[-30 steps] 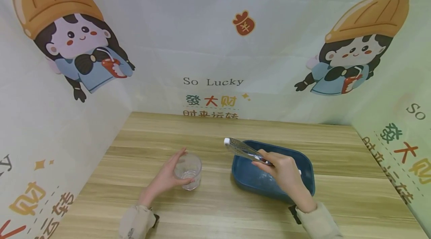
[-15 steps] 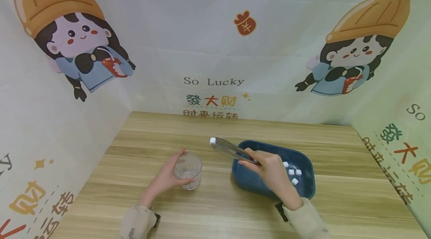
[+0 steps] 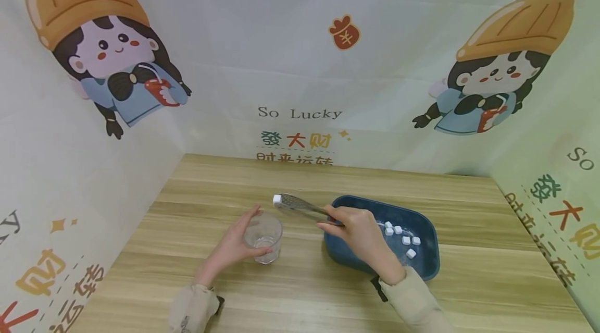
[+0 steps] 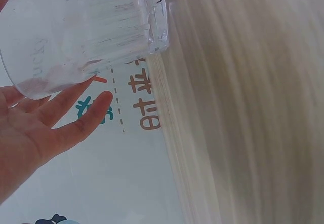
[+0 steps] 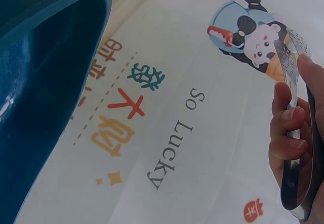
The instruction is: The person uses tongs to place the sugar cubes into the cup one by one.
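A clear drinking glass (image 3: 271, 229) stands upright on the wooden table, and my left hand (image 3: 229, 250) holds it round the side, thumb in front and fingers behind. In the left wrist view some fingers (image 4: 83, 125) spread loosely beside the glass (image 4: 96, 31). My right hand (image 3: 363, 236) grips metal tongs (image 3: 304, 208) with perforated tips. Pinched at those tips is a small white cube (image 3: 277, 199), above and just beyond the glass rim. Under my right hand sits a dark blue tub (image 3: 426, 265) with several white cubes (image 3: 405, 240) in it.
The wooden table (image 3: 300, 291) meets white printed cloth walls (image 3: 225, 88) at the back and both sides. In the right wrist view the blue tub's wall (image 5: 76, 41) rises close beside the right hand.
My right hand has moved left with the tongs and white cube, from above the tub to near the glass. More cubes in the tub show now. My left hand stays on the glass.
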`<move>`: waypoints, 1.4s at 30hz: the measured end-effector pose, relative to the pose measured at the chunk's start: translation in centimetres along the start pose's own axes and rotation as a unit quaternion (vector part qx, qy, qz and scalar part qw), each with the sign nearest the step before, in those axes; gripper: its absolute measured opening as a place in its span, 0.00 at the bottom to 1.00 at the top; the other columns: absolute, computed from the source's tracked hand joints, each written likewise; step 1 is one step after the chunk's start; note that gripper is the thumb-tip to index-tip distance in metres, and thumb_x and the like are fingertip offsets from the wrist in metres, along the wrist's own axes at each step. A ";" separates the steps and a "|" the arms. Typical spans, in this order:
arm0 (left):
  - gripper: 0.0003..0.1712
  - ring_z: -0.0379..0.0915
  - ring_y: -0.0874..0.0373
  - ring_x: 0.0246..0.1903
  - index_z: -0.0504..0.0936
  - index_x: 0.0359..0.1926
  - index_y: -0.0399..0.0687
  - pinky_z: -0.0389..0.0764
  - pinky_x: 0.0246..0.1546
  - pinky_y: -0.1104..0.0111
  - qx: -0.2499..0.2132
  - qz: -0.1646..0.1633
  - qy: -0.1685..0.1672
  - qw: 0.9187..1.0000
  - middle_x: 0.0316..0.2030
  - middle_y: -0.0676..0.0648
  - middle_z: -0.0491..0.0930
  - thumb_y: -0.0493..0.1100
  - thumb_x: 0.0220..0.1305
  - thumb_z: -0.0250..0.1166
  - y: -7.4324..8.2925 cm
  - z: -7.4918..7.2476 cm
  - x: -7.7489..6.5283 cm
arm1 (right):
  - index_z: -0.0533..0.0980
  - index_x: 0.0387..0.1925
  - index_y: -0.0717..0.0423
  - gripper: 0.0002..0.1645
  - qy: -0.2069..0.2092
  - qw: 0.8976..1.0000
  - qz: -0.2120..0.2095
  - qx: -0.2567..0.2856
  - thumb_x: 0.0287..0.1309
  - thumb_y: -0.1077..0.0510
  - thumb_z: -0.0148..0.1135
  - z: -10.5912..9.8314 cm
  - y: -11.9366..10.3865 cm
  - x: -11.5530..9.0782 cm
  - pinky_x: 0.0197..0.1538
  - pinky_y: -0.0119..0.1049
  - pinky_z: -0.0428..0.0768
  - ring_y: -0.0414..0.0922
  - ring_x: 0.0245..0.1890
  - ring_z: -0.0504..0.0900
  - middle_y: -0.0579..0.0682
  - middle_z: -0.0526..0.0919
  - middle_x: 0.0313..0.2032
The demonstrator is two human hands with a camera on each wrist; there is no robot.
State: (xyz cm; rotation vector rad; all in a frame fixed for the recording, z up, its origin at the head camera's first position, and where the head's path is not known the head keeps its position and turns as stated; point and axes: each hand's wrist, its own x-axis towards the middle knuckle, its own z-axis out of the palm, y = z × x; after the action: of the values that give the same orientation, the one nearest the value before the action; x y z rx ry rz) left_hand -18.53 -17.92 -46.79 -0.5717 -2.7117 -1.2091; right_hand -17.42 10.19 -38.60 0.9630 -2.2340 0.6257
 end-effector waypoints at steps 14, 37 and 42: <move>0.58 0.64 0.41 0.56 0.54 0.66 0.43 0.67 0.56 0.46 -0.011 -0.005 0.002 1.000 0.58 0.38 0.67 0.48 0.34 0.75 -0.1 -0.2 -0.1 | 0.80 0.29 0.52 0.11 -0.057 0.996 -0.050 -0.046 0.44 0.50 0.66 1.2 -0.5 1.7 0.16 0.19 0.65 0.32 0.13 0.71 0.40 0.77 0.15; 0.58 0.60 0.40 0.59 0.51 0.67 0.44 0.63 0.58 0.45 0.000 -0.015 -0.015 1.000 0.60 0.40 0.66 0.53 0.37 0.74 0.1 -0.4 0.0 | 0.80 0.30 0.50 0.14 -0.172 0.968 -0.116 -0.143 0.50 0.45 0.60 1.5 -0.7 3.9 0.10 0.21 0.49 0.33 0.06 0.60 0.41 0.77 0.14; 0.59 0.59 0.40 0.60 0.51 0.66 0.42 0.62 0.59 0.45 -0.002 -0.017 -0.017 1.000 0.60 0.40 0.66 0.54 0.36 0.74 0.0 -0.3 0.0 | 0.79 0.29 0.49 0.13 -0.218 0.954 -0.122 -0.164 0.51 0.45 0.58 1.2 -0.7 4.6 0.12 0.22 0.43 0.33 0.07 0.54 0.42 0.72 0.11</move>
State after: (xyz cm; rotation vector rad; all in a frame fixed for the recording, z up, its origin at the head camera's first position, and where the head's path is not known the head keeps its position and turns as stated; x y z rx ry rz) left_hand -18.52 -18.12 -46.65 -0.5539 -2.7574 -1.2250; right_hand -19.79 6.78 -36.12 1.2639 -2.4287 -0.0852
